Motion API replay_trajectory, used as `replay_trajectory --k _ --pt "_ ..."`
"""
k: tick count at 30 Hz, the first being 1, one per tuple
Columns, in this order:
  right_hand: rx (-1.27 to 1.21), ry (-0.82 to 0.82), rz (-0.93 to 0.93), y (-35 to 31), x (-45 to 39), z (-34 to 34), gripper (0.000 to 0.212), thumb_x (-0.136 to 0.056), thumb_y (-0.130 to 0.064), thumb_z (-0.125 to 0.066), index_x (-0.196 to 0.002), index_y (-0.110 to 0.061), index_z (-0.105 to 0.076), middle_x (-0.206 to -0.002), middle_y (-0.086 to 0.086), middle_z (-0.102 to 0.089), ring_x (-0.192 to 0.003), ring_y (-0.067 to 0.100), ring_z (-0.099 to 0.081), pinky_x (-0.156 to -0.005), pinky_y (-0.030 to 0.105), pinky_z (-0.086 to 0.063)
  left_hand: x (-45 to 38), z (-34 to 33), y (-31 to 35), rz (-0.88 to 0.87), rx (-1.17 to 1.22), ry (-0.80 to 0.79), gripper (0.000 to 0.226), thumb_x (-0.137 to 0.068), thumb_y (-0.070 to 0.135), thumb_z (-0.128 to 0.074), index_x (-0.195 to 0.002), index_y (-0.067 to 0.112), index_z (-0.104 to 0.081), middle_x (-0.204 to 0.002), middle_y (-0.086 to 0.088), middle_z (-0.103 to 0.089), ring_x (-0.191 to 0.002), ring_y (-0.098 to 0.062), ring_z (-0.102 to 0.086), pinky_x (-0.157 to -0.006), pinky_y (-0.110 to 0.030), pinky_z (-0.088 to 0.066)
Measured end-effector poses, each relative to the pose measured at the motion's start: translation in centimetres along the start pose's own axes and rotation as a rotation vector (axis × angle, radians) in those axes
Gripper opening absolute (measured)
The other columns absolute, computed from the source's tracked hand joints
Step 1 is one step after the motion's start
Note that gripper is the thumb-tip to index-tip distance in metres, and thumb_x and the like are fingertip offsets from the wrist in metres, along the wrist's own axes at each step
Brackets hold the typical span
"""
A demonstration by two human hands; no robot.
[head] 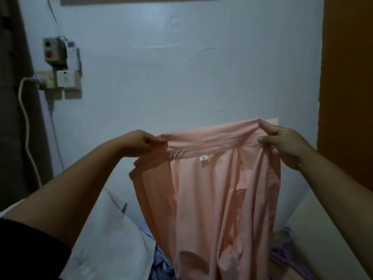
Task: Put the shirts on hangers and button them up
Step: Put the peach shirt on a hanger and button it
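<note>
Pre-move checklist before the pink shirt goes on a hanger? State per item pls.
1. Left hand grips the pink shirt at the collar: ok.
2. Right hand grips the collar's other end: ok.
3. Shirt hanging free, lifted off the pile: ok.
4. Front placket unbuttoned, open for a hanger: cannot tell, folds hide it.
5. Hanger within reach: cannot tell; purple shapes at lower right may be hangers.
6. A hand free to take a hanger: not ok, both hold the shirt.

The shirt hangs in front of the wall, the left hand and right hand at its collar ends. Below lie more clothes. A switch box sits far left.
</note>
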State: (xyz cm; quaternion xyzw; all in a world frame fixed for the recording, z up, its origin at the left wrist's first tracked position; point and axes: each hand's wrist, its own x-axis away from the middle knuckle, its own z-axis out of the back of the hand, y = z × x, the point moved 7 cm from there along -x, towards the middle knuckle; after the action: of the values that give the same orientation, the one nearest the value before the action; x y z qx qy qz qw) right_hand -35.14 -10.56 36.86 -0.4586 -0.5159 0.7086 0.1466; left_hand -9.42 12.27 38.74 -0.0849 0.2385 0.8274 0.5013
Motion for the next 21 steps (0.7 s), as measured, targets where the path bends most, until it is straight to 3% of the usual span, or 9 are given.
replay_trajectory --k 3,7,11,15,19,21 --pt "-0.011 0.002 0.056 -2.4 0.6 -0.2 0.057 -0.087 0.008 -0.053 -0.14 -0.01 -0.042 -0.142 -0.001 -0.045 -0.112 0.005 -0.05 -0.091 0.018 -0.042 1.1 3.3 0.9 0.023 0.072 0.034 0.063 -0.084 -0.014 -0.039 -0.128 0.025 -0.059 -0.082 0.003 -0.064 -0.061 -0.009 -0.05 -0.059 -0.014 -0.044" --pt "-0.033 0.014 0.118 -5.9 1.6 0.2 0.057 -0.086 0.004 -0.057 -0.139 -0.011 -0.044 -0.137 -0.006 -0.047 -0.095 -0.003 -0.054 -0.082 0.019 -0.045 2.7 7.3 2.1 0.008 0.144 0.063 0.053 -0.09 -0.01 -0.045 -0.124 0.028 -0.06 -0.097 0.004 -0.068 -0.066 0.001 -0.061 -0.068 -0.013 -0.052" --pt "-0.052 0.011 0.173 -9.1 2.4 0.6 0.056 -0.085 0.001 -0.059 -0.137 -0.017 -0.048 -0.121 -0.017 -0.051 -0.082 -0.01 -0.051 -0.074 0.015 -0.043 4.6 10.7 3.3 0.026 0.287 0.11 0.05 -0.084 -0.003 -0.066 -0.109 0.041 -0.063 -0.087 0.004 -0.072 -0.067 -0.013 -0.07 -0.061 -0.024 -0.058" --pt "-0.071 -0.012 0.207 -11.7 2.8 1.7 0.06 -0.08 -0.001 -0.063 -0.136 -0.019 -0.05 -0.101 -0.025 -0.056 -0.105 0.004 -0.055 -0.091 0.028 -0.049 6.6 13.5 5.0 0.023 0.352 0.124 0.058 -0.076 -0.003 -0.071 -0.116 0.037 -0.061 -0.094 -0.003 -0.07 -0.073 -0.021 -0.072 -0.058 -0.029 -0.059" --pt "-0.085 -0.03 0.253 -14.5 3.3 2.3 0.077 -0.061 -0.011 -0.072 -0.135 -0.02 -0.051 -0.118 -0.016 -0.058 -0.106 0.011 -0.059 -0.062 0.019 -0.056 7.8 17.2 6.3 -0.02 0.302 0.185 0.052 -0.085 0.001 -0.063 -0.121 0.038 -0.057 -0.098 -0.001 -0.066 -0.068 -0.015 -0.071 -0.052 -0.019 -0.055" --pt "-0.103 -0.034 0.287 -15.5 3.4 2.2 0.07 -0.071 -0.003 -0.069 -0.136 -0.018 -0.049 -0.116 -0.014 -0.059 -0.089 0.003 -0.064 -0.052 0.014 -0.05 8.2 18.4 6.8 -0.039 0.265 0.27 0.046 -0.089 0.007 -0.061 -0.121 0.04 -0.055 -0.097 0.004 -0.064 -0.07 -0.014 -0.068 -0.05 -0.015 -0.053"
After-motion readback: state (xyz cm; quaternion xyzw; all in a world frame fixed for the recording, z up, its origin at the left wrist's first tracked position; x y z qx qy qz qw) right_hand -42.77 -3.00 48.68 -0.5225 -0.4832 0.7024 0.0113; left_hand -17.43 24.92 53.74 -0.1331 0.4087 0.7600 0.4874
